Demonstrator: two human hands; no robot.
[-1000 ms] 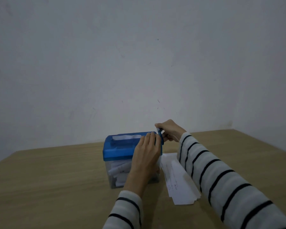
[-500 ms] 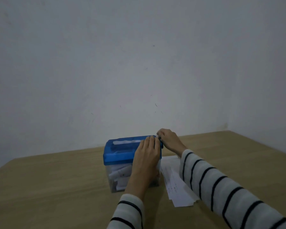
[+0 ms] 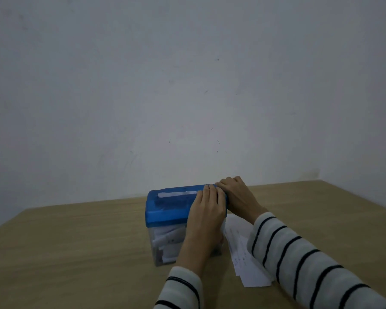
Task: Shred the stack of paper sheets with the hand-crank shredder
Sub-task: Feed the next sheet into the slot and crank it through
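The hand-crank shredder (image 3: 167,210) stands mid-table: a blue lid over a clear bin holding white shreds. A sliver of white paper (image 3: 176,194) shows in the slot on top. My left hand (image 3: 206,210) lies flat over the lid's right end, pressing down on it. My right hand (image 3: 237,195) is closed around the crank at the shredder's right side; the crank itself is hidden under the fingers. The stack of paper sheets (image 3: 243,257) lies flat on the table just right of the shredder, partly under my right forearm.
The wooden table (image 3: 76,253) meets a bare wall behind and a corner at the right. Its left edge slants in at the far left. Both my sleeves are white with dark stripes.
My right hand has swung down and forward around the shredder's right end, turning the crank. The paper strip in the slot has sunk lower. My left hand stays on the lid.
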